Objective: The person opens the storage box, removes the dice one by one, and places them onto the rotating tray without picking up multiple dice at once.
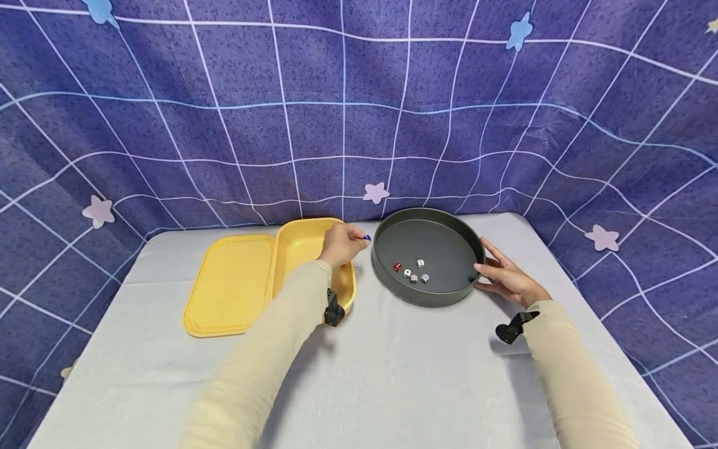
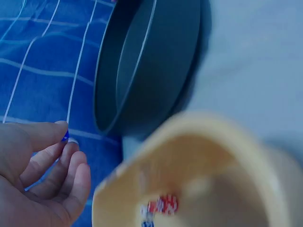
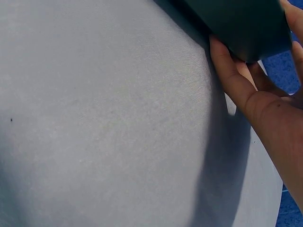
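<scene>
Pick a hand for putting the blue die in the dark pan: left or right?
Left, I'd say. The left hand pinches the blue die between the yellow box and the dark pan. The right hand holds the pan's opposite side, so it looks better suited to steadying.

A bare right hand (image 3: 265, 101) near 3 o'clock grips a dark, smooth, curved-walled round pan (image 3: 241, 28) between 1 and 2 o'clock — fingers against its edge. A long grey shadow (image 3: 218, 165) falls toward 5 o'clock across a pale grey, matte tabletop covering (image 3: 113, 123); mottled blue fabric (image 3: 279, 71) shows at 2 and 4 — a tiny dark speck (image 3: 11, 120) at 9.
</scene>
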A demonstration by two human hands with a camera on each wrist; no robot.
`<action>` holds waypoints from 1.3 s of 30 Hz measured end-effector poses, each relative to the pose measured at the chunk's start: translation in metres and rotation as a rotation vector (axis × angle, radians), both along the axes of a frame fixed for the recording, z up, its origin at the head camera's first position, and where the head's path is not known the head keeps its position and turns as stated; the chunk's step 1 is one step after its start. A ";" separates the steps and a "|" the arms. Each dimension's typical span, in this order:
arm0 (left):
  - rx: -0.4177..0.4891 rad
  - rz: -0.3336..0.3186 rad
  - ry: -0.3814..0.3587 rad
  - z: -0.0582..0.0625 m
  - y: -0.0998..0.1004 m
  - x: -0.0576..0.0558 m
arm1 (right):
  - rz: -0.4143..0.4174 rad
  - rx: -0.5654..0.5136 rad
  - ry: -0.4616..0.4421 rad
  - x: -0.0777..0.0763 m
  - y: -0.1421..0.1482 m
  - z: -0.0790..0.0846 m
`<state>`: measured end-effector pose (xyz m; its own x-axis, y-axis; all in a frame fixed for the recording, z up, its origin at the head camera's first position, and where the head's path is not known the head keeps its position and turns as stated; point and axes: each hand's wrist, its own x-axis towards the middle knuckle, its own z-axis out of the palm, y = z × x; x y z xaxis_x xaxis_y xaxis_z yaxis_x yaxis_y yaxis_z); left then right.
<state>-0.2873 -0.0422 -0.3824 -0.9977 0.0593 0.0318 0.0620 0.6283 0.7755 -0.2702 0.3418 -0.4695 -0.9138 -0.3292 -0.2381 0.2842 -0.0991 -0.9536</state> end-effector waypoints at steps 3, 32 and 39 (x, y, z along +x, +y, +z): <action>0.020 -0.031 0.016 -0.001 0.017 0.002 | -0.001 -0.009 -0.003 0.001 0.000 0.000; 0.038 -0.052 0.075 -0.040 0.094 0.008 | 0.007 -0.003 0.013 -0.001 0.002 0.000; 0.017 -0.044 0.053 -0.040 0.098 0.009 | -0.001 -0.012 0.014 -0.001 0.002 -0.003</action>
<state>-0.2779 0.0555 -0.4228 -0.9910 0.1023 0.0859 0.1308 0.6110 0.7808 -0.2716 0.3442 -0.4722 -0.9173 -0.3307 -0.2217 0.2712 -0.1111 -0.9561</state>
